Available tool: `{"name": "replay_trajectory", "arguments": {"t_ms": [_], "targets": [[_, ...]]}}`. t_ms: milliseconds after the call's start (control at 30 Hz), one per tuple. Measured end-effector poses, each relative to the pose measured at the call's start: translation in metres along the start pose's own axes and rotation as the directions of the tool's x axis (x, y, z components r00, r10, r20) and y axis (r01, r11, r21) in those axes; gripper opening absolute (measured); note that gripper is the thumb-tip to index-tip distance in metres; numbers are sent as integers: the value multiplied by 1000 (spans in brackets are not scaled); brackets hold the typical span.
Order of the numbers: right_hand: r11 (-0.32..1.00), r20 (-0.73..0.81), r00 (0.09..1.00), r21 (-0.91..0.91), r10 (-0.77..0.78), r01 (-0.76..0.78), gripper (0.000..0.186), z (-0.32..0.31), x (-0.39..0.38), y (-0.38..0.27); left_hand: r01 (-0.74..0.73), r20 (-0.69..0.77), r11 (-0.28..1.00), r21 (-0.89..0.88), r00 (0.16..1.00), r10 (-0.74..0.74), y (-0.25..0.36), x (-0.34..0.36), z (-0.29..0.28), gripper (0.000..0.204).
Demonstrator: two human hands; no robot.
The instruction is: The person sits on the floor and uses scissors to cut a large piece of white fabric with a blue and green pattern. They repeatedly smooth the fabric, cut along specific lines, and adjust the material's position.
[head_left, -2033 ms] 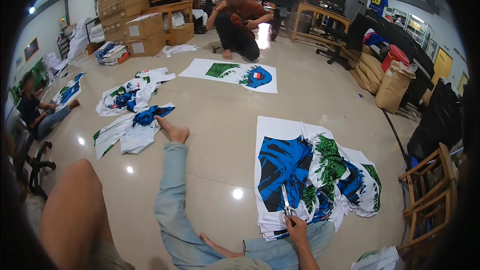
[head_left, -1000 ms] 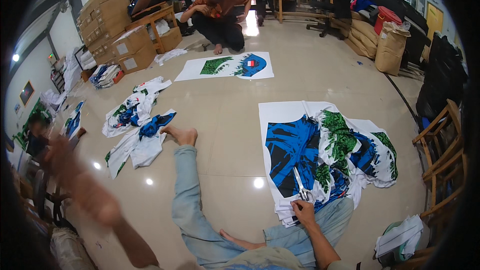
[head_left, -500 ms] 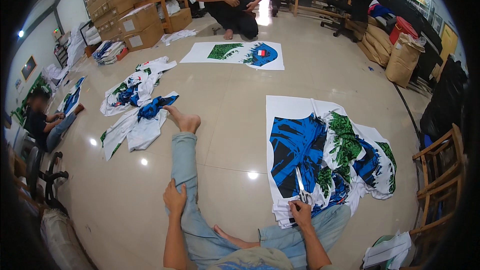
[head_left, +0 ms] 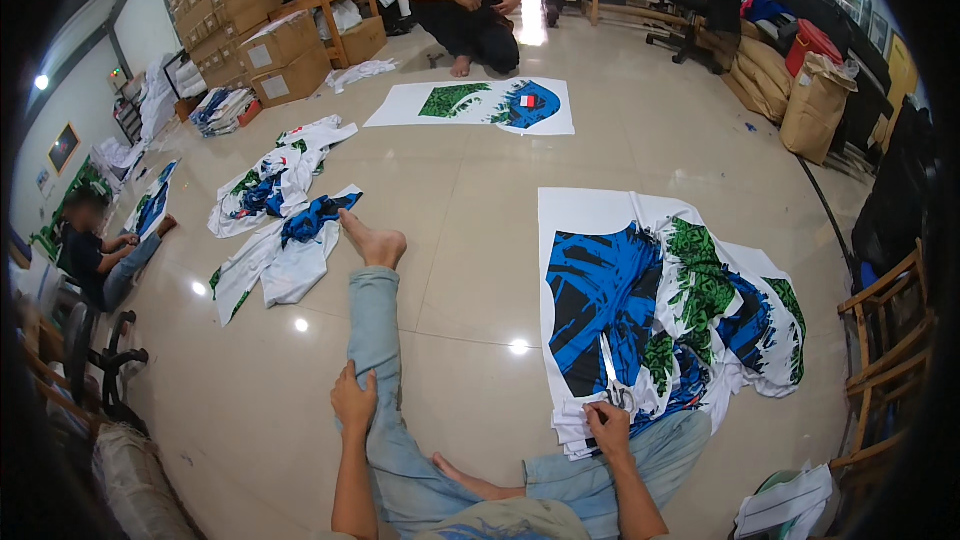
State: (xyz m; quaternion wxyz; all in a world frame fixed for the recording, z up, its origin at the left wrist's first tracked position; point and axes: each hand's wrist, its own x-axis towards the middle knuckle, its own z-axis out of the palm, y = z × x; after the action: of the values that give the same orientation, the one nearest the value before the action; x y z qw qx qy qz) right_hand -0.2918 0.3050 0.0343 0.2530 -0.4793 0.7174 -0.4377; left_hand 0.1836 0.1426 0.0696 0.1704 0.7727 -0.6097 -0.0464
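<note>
My left hand rests against the shin of my outstretched left leg, its thumb apart from the fingers. At the lower right, my right hand is closed, its fingertips pinching the edge of a small stack of white fabric pieces. Just beyond those fingers lie scissors with pale blades and dark-edged handles, pointing away from me. Under them spreads a printed fabric panel in blue, black and white. Crumpled green, blue and white printed fabric is heaped along its right side.
More crumpled printed cloth lies by my left foot. A flat printed panel lies before a crouching person; another person sits far left. Cardboard boxes, paper sacks and a wooden chair stand around the floor.
The whole view has shifted slightly, so things appear a little further right. My left hand stays on the shin and my right hand stays at the white fabric pieces. The scissors lie as before.
</note>
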Motion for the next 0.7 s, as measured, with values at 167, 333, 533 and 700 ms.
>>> {"name": "replay_trajectory", "arguments": {"t_ms": [167,333,533,700], "targets": [[1000,8,1000,-13,7,-6,16,-2,0,1,-8,-8,1000,-10,1000,8,2,0,1,63],[999,4,1000,-35,21,-21,17,-2,-1,0,-1,7,1000,-16,1000,1,1,-2,0,64],[1000,2,1000,-20,23,-23,16,-2,-1,-5,2,6,1000,-19,1000,-2,3,-3,-5,63],[999,-7,1000,-30,13,-14,16,-1,-1,1,1,8,1000,-24,1000,-1,8,-3,-8,63]]}}
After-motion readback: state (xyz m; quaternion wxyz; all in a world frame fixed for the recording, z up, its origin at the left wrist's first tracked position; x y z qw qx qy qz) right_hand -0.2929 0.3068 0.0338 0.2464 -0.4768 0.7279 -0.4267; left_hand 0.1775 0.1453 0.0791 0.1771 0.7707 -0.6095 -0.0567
